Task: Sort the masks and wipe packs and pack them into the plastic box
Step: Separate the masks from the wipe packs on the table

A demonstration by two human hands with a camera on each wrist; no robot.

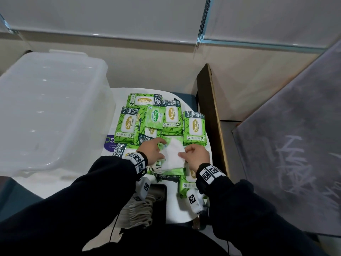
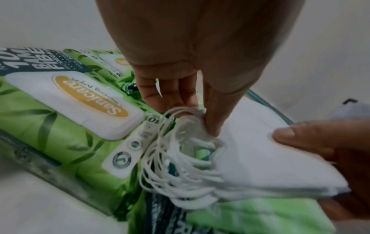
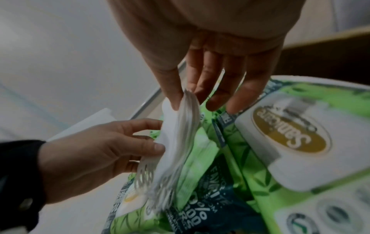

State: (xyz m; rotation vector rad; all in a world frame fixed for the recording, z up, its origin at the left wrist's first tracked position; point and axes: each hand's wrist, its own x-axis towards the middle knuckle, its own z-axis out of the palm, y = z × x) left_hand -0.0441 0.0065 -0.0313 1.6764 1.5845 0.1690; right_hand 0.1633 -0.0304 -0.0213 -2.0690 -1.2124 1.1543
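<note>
A stack of white masks (image 1: 175,154) with tangled ear loops (image 2: 176,159) lies on green Sanicare wipe packs (image 1: 194,126) on a small white round table (image 1: 173,206). My left hand (image 1: 152,151) pinches the stack's left edge, thumb on top and fingers under, by the loops. My right hand (image 1: 196,154) pinches the stack's right edge (image 3: 188,110) between thumb and fingers. The clear plastic box (image 1: 46,111) stands to the left, its inside hidden by its frosted walls. In the left wrist view the thumb (image 2: 212,114) presses where loops meet masks (image 2: 270,161).
Several large wipe packs and one small pack (image 1: 154,117) cover the table's far half. A dark wooden board (image 1: 212,111) stands right of the table, and a grey scribbled panel (image 1: 295,145) beyond it. Beige ear loops (image 1: 140,213) lie by a dark object (image 1: 158,191) under my left forearm.
</note>
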